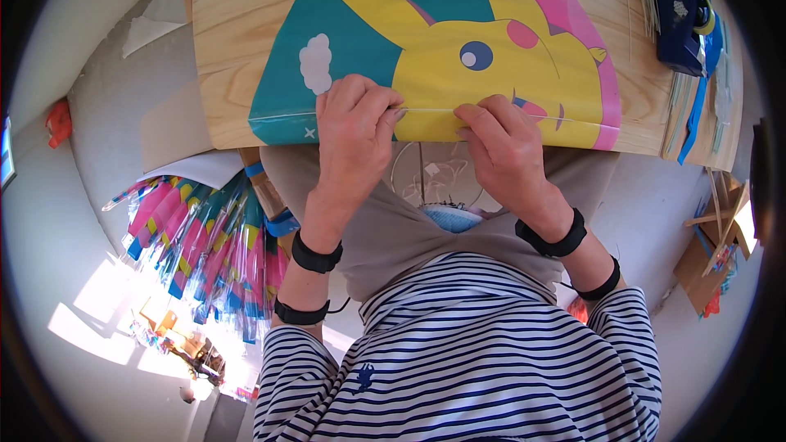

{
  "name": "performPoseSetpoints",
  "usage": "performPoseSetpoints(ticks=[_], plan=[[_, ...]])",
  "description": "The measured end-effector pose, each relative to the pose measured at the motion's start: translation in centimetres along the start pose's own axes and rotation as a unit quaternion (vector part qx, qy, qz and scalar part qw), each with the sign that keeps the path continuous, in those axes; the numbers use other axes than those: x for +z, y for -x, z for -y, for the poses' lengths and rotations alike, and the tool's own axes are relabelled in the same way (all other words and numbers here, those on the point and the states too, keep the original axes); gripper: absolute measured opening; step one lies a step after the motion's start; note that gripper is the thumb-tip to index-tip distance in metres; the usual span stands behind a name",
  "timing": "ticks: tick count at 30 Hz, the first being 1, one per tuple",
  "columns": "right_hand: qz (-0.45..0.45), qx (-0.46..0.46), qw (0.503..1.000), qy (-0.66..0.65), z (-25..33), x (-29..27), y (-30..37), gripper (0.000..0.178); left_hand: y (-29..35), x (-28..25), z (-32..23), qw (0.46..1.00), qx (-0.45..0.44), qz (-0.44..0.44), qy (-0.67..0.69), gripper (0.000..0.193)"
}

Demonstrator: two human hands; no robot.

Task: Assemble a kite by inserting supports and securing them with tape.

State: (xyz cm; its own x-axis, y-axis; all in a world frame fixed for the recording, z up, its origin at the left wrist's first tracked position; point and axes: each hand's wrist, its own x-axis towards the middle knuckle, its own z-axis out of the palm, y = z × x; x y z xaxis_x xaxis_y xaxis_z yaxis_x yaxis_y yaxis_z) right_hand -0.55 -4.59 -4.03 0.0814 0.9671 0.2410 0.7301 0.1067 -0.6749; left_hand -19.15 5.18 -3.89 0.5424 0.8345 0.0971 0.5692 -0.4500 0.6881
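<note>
One printed sheet (442,65), one tape dispenser (679,20), four black bands (318,258) (two per arm (306,285))

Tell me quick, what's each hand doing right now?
Left hand: closed, pinching the printed sheet near its front edge.
Right hand: closed, pinching the same sheet farther right.

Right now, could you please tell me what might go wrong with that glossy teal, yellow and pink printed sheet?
The bare left hand and right hand touch the sheet mid-width, leaving both near corners unheld, so it might skew. Its near edge lies by the rim of the pale, grained wooden table, so it could slip over.
</note>
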Motion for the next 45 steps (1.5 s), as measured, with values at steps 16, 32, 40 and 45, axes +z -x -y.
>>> performPoseSetpoints(ticks=[16, 32, 40, 45], plan=[[-0.009, -0.019, 0.999, 0.025, 0.6, 2.7, -1.7, 0.020, 0.2, 0.6, 0.3, 0.999, 0.036, -0.003, 0.021, 0.012], [0.019, 0.072, 0.995, 0.060, -1.3, -0.5, -0.6, 0.013, 1.4, -2.5, 3.3, 0.999, 0.025, -0.024, -0.035, 0.011], [0.008, 0.197, 0.979, 0.061, -3.0, -4.8, 1.4, 0.010, 3.4, -5.6, 5.5, 0.989, -0.095, -0.109, -0.038, 0.007], [-0.038, 0.211, 0.977, 0.004, -3.2, -4.9, 1.9, 0.010, 7.7, -5.7, 6.8, 0.906, -0.263, -0.295, 0.148, 0.012]])
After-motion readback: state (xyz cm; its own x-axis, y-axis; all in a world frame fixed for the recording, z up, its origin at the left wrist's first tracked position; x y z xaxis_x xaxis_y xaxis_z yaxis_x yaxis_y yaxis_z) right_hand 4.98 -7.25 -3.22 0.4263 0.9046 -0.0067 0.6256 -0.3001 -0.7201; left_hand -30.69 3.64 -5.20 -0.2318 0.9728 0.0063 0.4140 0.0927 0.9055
